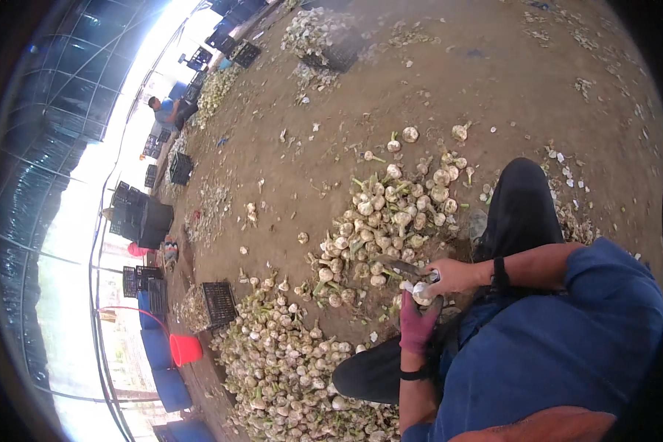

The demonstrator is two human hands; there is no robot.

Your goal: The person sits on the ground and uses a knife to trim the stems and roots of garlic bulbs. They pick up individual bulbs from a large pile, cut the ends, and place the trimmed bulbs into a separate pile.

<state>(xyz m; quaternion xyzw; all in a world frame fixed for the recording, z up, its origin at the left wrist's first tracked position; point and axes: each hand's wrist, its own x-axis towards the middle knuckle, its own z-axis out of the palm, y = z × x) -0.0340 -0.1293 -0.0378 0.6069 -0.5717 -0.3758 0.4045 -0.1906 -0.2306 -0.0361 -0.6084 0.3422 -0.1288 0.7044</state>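
My left hand [418, 324], in a pink glove, is closed around a white garlic bulb [422, 294] in front of my lap. My bare right hand [455, 274] is right beside it, closed on a long-bladed cutting tool [399, 264]. The blade points left, over the heap of garlic on the ground. Whether it is a knife or shears I cannot tell. Around both hands lie loose garlic bulbs [379, 221] with stem stubs, between my bent knees and beyond.
A larger garlic heap [287, 368] spreads at lower left, beside a black crate [219, 303]. Further left stand a red bucket [186, 349], blue containers [172, 389] and stacked black crates [129, 210]. Another person [171, 110] sits far off at upper left. Peelings litter the dirt floor [493, 81].
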